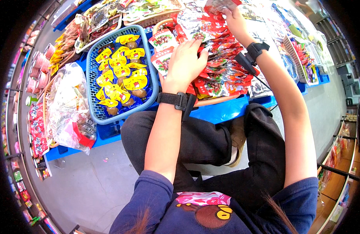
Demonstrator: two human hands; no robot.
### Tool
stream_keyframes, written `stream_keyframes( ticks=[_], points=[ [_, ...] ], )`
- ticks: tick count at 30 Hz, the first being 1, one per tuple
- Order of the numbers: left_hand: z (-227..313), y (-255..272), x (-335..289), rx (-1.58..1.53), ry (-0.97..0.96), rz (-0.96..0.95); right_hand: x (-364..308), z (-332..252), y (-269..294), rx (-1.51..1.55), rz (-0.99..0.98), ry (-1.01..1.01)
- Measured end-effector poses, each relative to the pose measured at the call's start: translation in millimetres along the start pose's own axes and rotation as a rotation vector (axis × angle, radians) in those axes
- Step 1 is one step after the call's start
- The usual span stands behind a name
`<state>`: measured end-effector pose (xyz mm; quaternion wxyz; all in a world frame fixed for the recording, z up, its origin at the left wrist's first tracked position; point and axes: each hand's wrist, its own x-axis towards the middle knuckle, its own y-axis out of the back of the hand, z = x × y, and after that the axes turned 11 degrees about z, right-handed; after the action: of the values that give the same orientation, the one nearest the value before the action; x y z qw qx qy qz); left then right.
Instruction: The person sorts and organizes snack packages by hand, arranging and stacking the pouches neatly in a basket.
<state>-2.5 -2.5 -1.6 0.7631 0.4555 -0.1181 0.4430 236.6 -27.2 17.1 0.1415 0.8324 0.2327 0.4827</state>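
Note:
My right hand (238, 24) is raised at the far side of the pile, its fingers closed on the edge of a red and clear snack packet (219, 5). My left hand (187, 62) lies with its fingers stretched out over the red and white snack packets (223, 58), touching the ones at the left of the pile. These packets overlap in rows and fill a tan basket (216, 101), whose front rim shows under them. A dark band with a small black box is strapped round each of my wrists.
Left of the pile stands a blue-grey basket (150, 84) of yellow and blue snack packets (119, 72). Beyond its left side lies a clear plastic bag (69, 113). A pink basket (295, 58) with small packets stands at the right. Blue platforms (223, 111) carry the baskets; shelves line both sides.

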Motion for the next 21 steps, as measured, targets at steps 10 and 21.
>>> stream_keyframes(
  ticks=[10,21],
  points=[
    [-1.6,-3.0,0.3,0.014,0.009,0.005,-8.4,-37.6,11.0,-0.330,-0.498,0.591],
    [0.9,0.2,-1.5,0.064,0.002,0.005,-5.7,-23.0,0.2,-0.187,-0.614,0.357]
  ],
)
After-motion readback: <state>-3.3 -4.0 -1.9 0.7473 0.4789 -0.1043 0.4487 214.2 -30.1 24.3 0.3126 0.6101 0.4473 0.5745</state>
